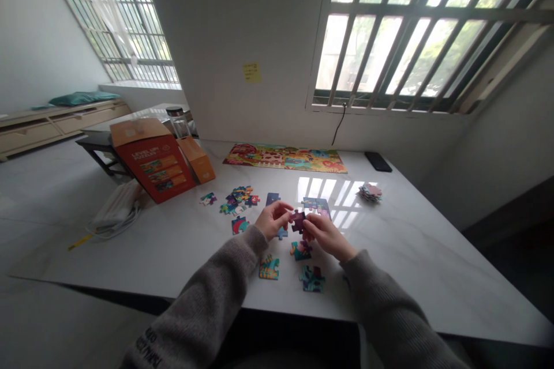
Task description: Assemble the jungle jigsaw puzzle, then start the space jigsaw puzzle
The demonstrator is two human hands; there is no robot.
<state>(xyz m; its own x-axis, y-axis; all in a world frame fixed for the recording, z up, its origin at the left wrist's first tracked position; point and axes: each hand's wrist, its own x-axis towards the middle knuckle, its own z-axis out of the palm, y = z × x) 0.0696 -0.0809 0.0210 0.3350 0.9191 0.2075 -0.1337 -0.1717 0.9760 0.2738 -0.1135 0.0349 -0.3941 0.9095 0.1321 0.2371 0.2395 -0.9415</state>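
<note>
A dark purple puzzle piece (298, 221) is held up just above the white table, between my two hands. My right hand (326, 235) pinches its right side. The thumb and fingers of my left hand (273, 219) close on its left edge. Beyond my right hand lie joined purple-blue pieces (318, 204), partly covered by it. A dark blue piece (272, 198) lies behind my left hand, and a blue piece (282, 233) shows partly under it. Nearer to me are a teal and pink piece (300, 250), a teal and yellow piece (269, 268) and a teal piece (312, 279).
A heap of loose pieces (239, 200) lies left of my hands, with a red and blue piece (239, 225) nearby. A red puzzle box (158, 164) stands open at the left. Farther back are a finished puzzle strip (285, 157), a phone (378, 162) and stacked pieces (370, 192).
</note>
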